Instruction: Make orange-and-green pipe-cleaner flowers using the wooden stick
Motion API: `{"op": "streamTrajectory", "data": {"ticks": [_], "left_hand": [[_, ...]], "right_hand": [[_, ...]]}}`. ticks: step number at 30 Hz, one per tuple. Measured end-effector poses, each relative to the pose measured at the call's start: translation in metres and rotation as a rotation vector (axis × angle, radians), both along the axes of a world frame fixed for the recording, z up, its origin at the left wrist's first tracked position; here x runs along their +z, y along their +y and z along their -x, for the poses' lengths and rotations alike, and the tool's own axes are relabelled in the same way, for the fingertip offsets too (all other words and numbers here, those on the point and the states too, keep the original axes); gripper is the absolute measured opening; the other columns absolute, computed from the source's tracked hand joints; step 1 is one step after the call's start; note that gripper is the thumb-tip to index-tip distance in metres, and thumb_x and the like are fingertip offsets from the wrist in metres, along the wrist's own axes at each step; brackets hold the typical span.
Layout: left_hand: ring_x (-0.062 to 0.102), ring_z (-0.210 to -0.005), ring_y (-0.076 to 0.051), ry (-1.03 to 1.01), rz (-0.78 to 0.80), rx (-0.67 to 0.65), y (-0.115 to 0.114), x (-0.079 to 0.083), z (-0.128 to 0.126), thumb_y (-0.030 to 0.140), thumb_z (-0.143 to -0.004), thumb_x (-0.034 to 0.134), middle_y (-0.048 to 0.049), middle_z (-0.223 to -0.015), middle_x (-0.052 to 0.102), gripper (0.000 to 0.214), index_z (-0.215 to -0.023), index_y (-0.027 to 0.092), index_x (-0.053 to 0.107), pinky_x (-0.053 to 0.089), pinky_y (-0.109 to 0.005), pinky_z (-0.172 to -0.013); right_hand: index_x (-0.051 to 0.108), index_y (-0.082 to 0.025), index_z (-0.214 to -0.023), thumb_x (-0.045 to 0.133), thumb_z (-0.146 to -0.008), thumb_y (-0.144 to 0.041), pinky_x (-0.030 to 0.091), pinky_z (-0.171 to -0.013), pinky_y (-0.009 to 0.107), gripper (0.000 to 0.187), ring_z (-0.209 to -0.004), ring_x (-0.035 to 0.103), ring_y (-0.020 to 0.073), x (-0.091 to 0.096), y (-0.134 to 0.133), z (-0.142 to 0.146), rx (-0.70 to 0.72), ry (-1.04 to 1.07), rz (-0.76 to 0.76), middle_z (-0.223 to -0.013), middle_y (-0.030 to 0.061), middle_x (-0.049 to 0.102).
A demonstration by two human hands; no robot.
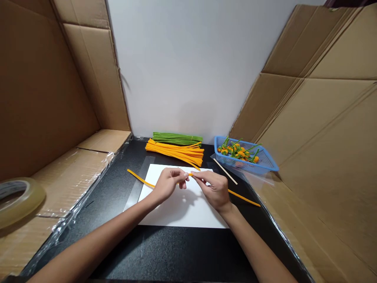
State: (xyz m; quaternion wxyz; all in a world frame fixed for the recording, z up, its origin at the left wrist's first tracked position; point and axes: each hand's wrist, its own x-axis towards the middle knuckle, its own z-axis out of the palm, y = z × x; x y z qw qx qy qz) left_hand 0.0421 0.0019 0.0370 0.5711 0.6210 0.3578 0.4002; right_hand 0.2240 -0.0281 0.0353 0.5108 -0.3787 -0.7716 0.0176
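Over white paper (182, 212) on a black table (165, 251), two hands pinch one orange pipe cleaner (138, 179).
The left hand (167, 185) and right hand (212, 190) grip it between their fingertips, its ends reaching past the paper on either side; beyond lie an orange bundle (175, 151), a green bundle (176, 138) and a blue basket (266, 165) of pipe-cleaner flowers.

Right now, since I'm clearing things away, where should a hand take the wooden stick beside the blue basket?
Probably pinch the lower end of the thin wooden stick from above with the right hand: it lies diagonally on the black surface, and that end is nearest the hand and farthest from the blue basket.
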Motion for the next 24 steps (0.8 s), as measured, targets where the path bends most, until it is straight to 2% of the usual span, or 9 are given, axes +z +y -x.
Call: {"op": "streamTrajectory", "data": {"ticks": [2, 4, 9, 12, 14, 17, 20, 24], "left_hand": [[0.053, -0.058, -0.015, -0.029, 0.067, -0.029, 0.001, 0.0, 0.0, 0.046, -0.079, 0.065, -0.0025, -0.054, 0.06, 0.035, -0.062, 0.016, 0.062, 0.044, -0.029, -0.066], [0.053, -0.059, -0.015, -0.008, 0.04, -0.024, 0.002, -0.002, 0.0, 0.046, -0.08, 0.064, -0.0021, -0.056, 0.06, 0.035, -0.064, 0.016, 0.063, 0.043, -0.029, -0.065], [0.059, -0.068, -0.016, 0.21, -0.257, 0.084, 0.004, -0.007, 0.004, 0.044, -0.088, 0.058, -0.0031, -0.071, 0.067, 0.03, -0.08, 0.017, 0.067, 0.042, -0.026, -0.065], [0.06, -0.072, -0.017, 0.319, -0.37, 0.072, 0.002, -0.006, 0.005, 0.041, -0.091, 0.055, -0.0036, -0.077, 0.069, 0.028, -0.083, 0.018, 0.067, 0.041, -0.026, -0.067], [0.06, -0.073, -0.017, 0.325, -0.36, 0.015, 0.002, -0.005, 0.006, 0.044, -0.094, 0.049, -0.0042, -0.079, 0.069, 0.035, -0.081, 0.017, 0.066, 0.041, -0.026, -0.067], [0.059, -0.073, -0.017, 0.283, -0.257, -0.14, 0.008, -0.003, 0.009, 0.051, -0.096, 0.041, -0.0051, -0.077, 0.068, 0.047, -0.076, 0.016, 0.065, 0.042, -0.027, -0.07], [0.058, -0.072, -0.017, 0.232, -0.156, -0.308, 0.017, -0.004, 0.014, 0.053, -0.092, 0.05, -0.0051, -0.076, 0.067, 0.044, -0.076, 0.015, 0.065, 0.043, -0.027, -0.072], [0.051, -0.066, -0.013, 0.183, -0.011, -0.496, 0.025, -0.004, 0.023, 0.049, -0.088, 0.06, -0.0022, -0.072, 0.062, 0.036, -0.079, 0.014, 0.065, 0.039, -0.025, -0.066]], "right_hand": [[0.078, -0.023, -0.093, 0.065, -0.089, -0.019, 0.058, -0.073, 0.032, 0.014, -0.078, 0.074, 0.0203, 0.0, -0.001, 0.0, -0.014, 0.001, 0.004, -0.087, 0.0058, 0.079], [0.078, -0.023, -0.091, 0.064, -0.089, -0.023, 0.058, -0.068, 0.031, 0.013, -0.076, 0.073, 0.0202, 0.0, 0.0, 0.002, -0.024, 0.042, 0.094, -0.086, 0.006, 0.079], [0.074, -0.018, -0.087, 0.065, -0.087, -0.036, 0.051, -0.052, 0.024, 0.02, -0.058, 0.064, 0.0146, 0.002, 0.004, 0.007, 0.081, 0.216, 0.498, -0.076, 0.0044, 0.073], [0.071, -0.017, -0.081, 0.066, -0.087, -0.038, 0.049, -0.051, 0.023, 0.022, -0.054, 0.06, 0.013, 0.001, 0.005, 0.008, 0.093, 0.251, 0.574, -0.07, 0.0024, 0.069], [0.07, -0.018, -0.079, 0.065, -0.088, -0.035, 0.049, -0.055, 0.024, 0.02, -0.058, 0.061, 0.0138, 0.0, 0.004, 0.007, 0.061, 0.201, 0.522, -0.071, 0.0029, 0.069], [0.071, -0.02, -0.082, 0.064, -0.09, -0.029, 0.05, -0.062, 0.026, 0.014, -0.067, 0.064, 0.0156, -0.001, 0.003, 0.004, 0.073, 0.036, 0.341, -0.076, 0.0038, 0.072], [0.072, -0.021, -0.087, 0.061, -0.093, -0.023, 0.052, -0.067, 0.027, 0.013, -0.072, 0.066, 0.016, -0.002, 0.002, 0.001, 0.16, -0.115, 0.151, -0.08, 0.0043, 0.073], [0.071, -0.021, -0.098, 0.056, -0.095, -0.02, 0.054, -0.07, 0.03, 0.016, -0.077, 0.068, 0.0177, -0.003, 0.0, -0.003, 0.193, -0.229, -0.01, -0.085, 0.0075, 0.074]]}}
